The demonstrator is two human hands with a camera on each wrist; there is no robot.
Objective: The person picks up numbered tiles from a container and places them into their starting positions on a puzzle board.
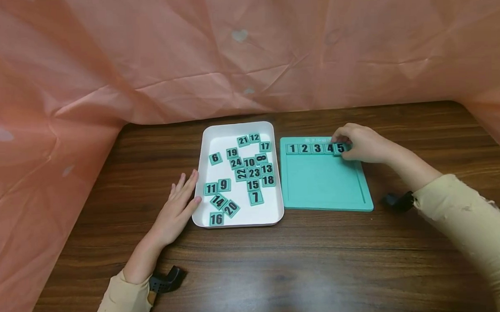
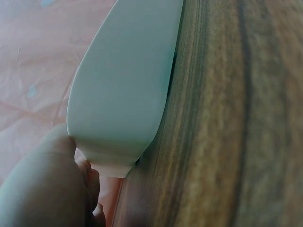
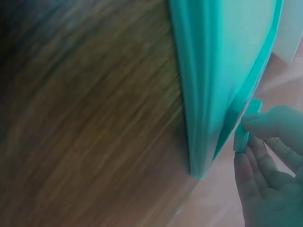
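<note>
Between thumb and fingers, my right hand [image 1: 364, 143] pinches the teal number tile 5 [image 1: 339, 148] at the upper right of the teal board [image 1: 325, 183]. The tile overlaps the edge of tile 4 [image 1: 328, 148] and looks slightly raised. Tiles 1 [image 1: 292, 149], 2 [image 1: 304, 148] and 3 [image 1: 317, 148] lie in a row along the board's top. In the right wrist view the pinched tile [image 3: 247, 126] is tilted over the board's rim. My left hand [image 1: 175, 213] rests with extended fingers against the left side of the white tray [image 1: 244, 218].
Inside the tray lie several loose number tiles, among them 6 [image 1: 215, 158], 7 [image 1: 256, 198] and 16 [image 1: 216, 218]. The tray stands just left of the board on a dark wooden table [image 1: 254, 275]. A pinkish-orange cloth [image 1: 246, 59] hangs behind and at both sides.
</note>
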